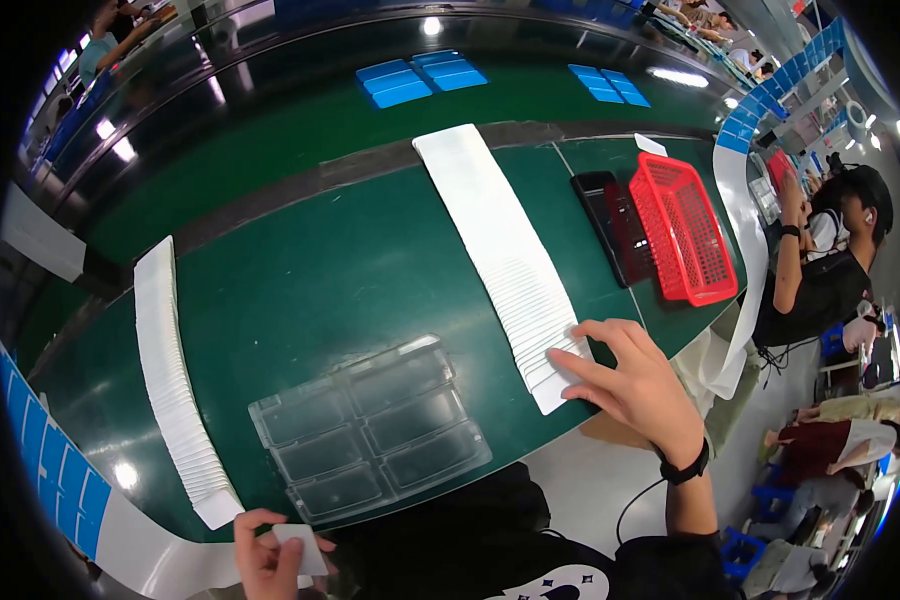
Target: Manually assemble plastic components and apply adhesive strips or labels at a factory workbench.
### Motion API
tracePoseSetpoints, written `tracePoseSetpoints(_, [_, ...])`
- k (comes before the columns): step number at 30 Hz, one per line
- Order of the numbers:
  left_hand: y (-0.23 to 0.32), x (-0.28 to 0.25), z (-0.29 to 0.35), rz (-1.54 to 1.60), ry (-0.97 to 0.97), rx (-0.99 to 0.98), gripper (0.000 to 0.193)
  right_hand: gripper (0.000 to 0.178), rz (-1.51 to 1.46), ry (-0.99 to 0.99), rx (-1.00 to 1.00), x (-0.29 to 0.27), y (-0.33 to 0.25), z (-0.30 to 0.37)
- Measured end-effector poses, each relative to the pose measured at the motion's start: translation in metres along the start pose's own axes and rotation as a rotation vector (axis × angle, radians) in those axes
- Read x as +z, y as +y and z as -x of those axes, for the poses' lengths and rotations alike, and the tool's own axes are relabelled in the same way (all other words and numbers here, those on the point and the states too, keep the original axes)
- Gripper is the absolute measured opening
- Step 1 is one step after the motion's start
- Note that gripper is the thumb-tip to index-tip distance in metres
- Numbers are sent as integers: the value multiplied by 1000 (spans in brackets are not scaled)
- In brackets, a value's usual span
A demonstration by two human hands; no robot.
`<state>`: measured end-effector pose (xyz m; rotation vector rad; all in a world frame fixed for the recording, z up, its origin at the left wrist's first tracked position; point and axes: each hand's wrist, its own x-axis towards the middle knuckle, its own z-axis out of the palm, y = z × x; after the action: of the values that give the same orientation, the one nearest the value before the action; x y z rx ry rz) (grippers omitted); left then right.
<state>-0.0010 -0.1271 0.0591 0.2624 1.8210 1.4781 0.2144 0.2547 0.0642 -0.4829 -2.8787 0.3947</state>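
At the lower left, my left hand (266, 560) pinches a small white card (302, 548) between thumb and fingers. Just beyond it ends a long, narrow row of overlapping white cards (160, 340). My right hand (630, 385) has its fingers apart, with the fingertips at the near end of a second, wider row of overlapping white cards (500, 240). I cannot tell whether a card is gripped there. Between the two rows, near the table's front edge, lies a clear plastic tray (372, 440) with several rectangular compartments.
On the green table (300, 260), right of the wider row, lie a dark phone-like device (602, 215) and a red perforated basket (685, 230). Blue flat packs (395, 84) rest on the green surface beyond the dark strip. A person (830, 240) works at the right.
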Motion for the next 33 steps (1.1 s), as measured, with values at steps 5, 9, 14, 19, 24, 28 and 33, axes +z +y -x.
tracePoseSetpoints(5, [15,11,-7,-11,-8,-143,32,38,39,-52,-57,-3,5,-3])
tracePoseSetpoints(9, [26,18,-7,27,33,-133,28,24,-134,-127,47,-14,4,-7])
tracePoseSetpoints(14, [40,13,-10,-351,159,11,23,24,-365,-486,143,-29,-4,-15])
tracePoseSetpoints(19, [43,25,-45,-730,64,543,20,23,-702,-480,-36,-12,-48,-36])
tracePoseSetpoints(24, [34,47,-51,-743,150,547,38,25,-678,-395,-46,17,-94,-66])
tracePoseSetpoints(28, [14,51,-55,-812,151,641,41,29,-577,-251,-101,32,-103,-65])
tracePoseSetpoints(33, [6,55,-54,-754,224,647,41,34,-279,-287,-40,29,-110,-68])
